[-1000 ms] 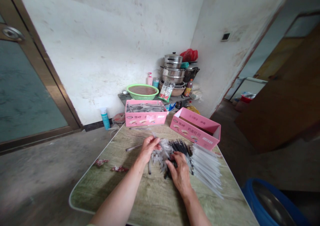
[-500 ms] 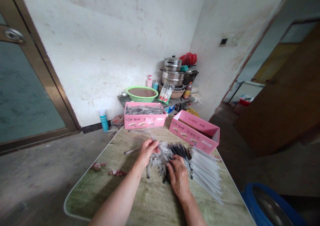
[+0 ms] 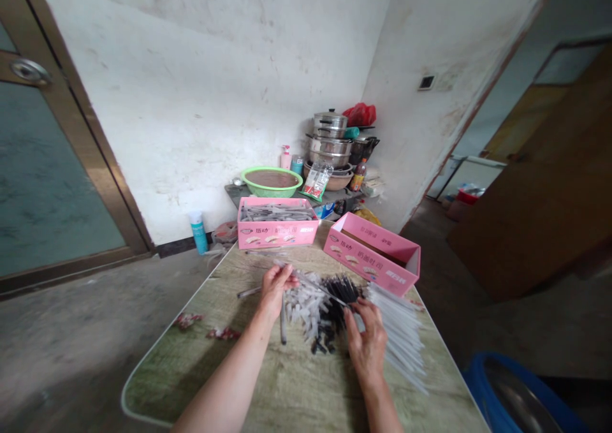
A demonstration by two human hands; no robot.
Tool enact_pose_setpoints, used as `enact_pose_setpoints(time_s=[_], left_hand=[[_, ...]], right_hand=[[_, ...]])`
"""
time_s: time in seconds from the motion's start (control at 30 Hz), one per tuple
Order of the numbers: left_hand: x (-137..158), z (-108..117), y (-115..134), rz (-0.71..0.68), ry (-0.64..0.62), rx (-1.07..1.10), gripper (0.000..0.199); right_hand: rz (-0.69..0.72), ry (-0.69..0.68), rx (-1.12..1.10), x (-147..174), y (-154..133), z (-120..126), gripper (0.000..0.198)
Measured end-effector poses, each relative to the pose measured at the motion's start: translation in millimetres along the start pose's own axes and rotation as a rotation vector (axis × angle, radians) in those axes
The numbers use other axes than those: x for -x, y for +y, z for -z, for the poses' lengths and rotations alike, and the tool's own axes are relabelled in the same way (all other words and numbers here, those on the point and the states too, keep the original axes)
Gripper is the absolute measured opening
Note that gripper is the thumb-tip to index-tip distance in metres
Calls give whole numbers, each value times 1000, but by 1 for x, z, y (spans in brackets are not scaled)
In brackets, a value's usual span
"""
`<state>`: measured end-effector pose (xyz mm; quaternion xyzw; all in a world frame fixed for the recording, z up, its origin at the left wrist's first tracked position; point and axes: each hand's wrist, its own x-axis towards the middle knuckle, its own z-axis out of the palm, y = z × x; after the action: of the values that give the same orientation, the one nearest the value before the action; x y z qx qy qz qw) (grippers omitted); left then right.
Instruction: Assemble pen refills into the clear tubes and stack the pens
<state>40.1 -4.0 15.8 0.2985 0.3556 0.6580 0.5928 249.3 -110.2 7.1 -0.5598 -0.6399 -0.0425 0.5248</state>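
Note:
My left hand [image 3: 276,286] is closed around one end of a slim, see-through pen [image 3: 325,289] above the table. The fingertips of my right hand [image 3: 367,331] pinch its other end, so it slants down between both hands. Beneath it lie a heap of small whitish translucent pieces [image 3: 306,308] and a heap of small black pieces [image 3: 340,289], probably pen parts. Many clear pen barrels [image 3: 399,337] lie side by side to the right of my right hand. A loose pen [image 3: 284,324] rests beside my left wrist, and another points left behind it.
At the table's [image 3: 229,369] far edge stands a pink box [image 3: 277,232] full of pens. A second pink box [image 3: 373,254] sits to its right. Behind are a green basin [image 3: 271,189] and stacked steel pots [image 3: 329,143]. A blue tub [image 3: 516,388] stands at the right.
My right hand has come up from the small parts and moved right, now gripping the pen's far end. My left hand has shifted slightly left.

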Motion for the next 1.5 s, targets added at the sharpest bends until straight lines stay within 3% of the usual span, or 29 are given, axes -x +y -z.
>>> enact_pose_setpoints(time_s=[0.23,0.5,0.67,1.07,1.17,1.27,1.33,1.4,1.5], left_hand=[[0,1,-4,39,-35,-4,49],[-6,6,-1,35,52,14,56],[-7,7,3,16,104,19,56],[6,-7,-2,52,-106,-110,55],[-2,2,7,-17,0,-61,55],[-16,19,19,-149,269,67,53],[-20,27,23,-174,337,95,51],[-18,25,22,-151,258,71,50],[-2,8,15,-36,-23,11,47]], right_hand=[[69,-181,-60,-2,-12,-7,21],[11,-67,-10,-1,-5,-3,17],[86,-146,51,-4,1,4,15],[126,-222,4,-1,-22,-10,18],[148,-194,16,-1,-14,-8,18],[100,-33,98,-2,1,1,20],[75,43,188,-3,10,6,22],[74,56,259,-3,15,9,24],[74,57,271,-3,9,8,25]])
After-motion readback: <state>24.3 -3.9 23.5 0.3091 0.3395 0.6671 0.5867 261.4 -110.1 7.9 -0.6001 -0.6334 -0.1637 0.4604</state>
